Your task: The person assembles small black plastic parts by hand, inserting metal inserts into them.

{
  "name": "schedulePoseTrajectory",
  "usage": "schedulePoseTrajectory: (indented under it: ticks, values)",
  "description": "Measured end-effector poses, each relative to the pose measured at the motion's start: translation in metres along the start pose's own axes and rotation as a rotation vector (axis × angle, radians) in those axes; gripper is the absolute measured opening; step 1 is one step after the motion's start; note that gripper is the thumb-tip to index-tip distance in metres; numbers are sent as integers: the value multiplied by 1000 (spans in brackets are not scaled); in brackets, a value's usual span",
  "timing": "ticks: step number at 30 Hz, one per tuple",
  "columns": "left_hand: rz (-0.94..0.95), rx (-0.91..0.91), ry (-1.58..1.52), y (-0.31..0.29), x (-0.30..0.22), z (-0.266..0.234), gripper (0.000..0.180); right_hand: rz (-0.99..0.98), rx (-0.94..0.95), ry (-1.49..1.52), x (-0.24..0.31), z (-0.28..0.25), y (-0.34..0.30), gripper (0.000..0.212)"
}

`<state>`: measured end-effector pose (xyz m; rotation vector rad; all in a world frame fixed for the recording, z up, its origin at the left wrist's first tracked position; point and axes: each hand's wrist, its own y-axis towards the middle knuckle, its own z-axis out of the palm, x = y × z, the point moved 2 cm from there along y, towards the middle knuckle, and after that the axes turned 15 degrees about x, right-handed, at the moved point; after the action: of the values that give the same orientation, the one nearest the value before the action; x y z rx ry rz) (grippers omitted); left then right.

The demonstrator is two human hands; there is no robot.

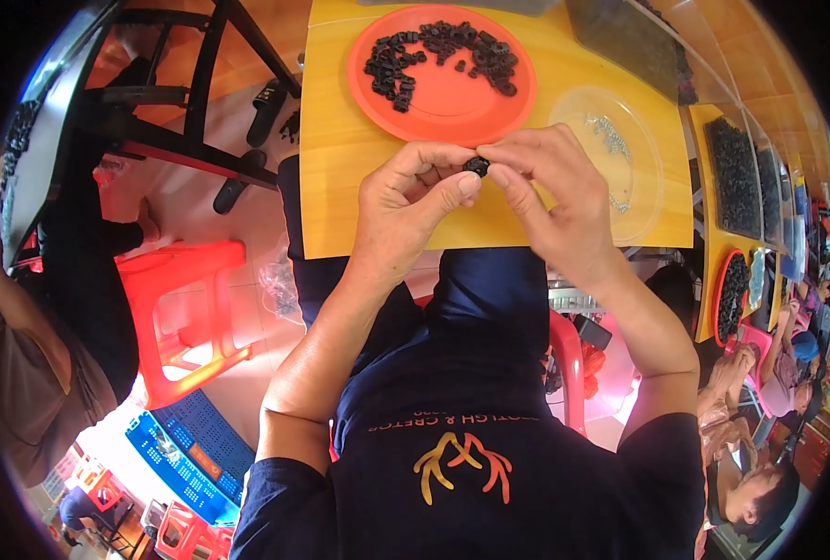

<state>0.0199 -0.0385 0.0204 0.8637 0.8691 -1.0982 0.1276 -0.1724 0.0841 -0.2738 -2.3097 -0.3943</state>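
Observation:
Between my two hands, just in front of a round red plate [387, 121], is a small black part [475, 166], too small to tell its kind. My left hand [413, 191] pinches it between thumb and fingers. The fingers of my right hand [559, 182] are bent close around its other side, thumb and fingertip touching or nearly touching it. Many small black parts [396, 70] like it lie in an arc on the plate. To the right of my right hand, a shallow clear round dish [643, 201] holds small silvery pieces [611, 135].
The yellow table [340, 215] ends just before my lap. Clear bins of black parts [737, 177] and another red plate [732, 299] stand at the right. On the left are a red stool [186, 308], a blue crate [191, 457] and a seated person [37, 364]. More people sit at the right.

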Motion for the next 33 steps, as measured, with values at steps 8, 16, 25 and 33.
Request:
schedulePoseTrajectory:
  ticks: [8,16,25,33]
  values:
    - [22,-137,23,-4,-1,-24,18,-156,49,-412,3,11,22,32]
    - [10,-109,40,-8,5,-36,19,90,27,-837,-67,-17,97,17]
    - [24,-104,19,-9,3,-35,15,9,175,-856,-78,1,103,18]
    - [44,-98,26,-10,5,-37,16,-18,197,-556,-74,1,100,16]
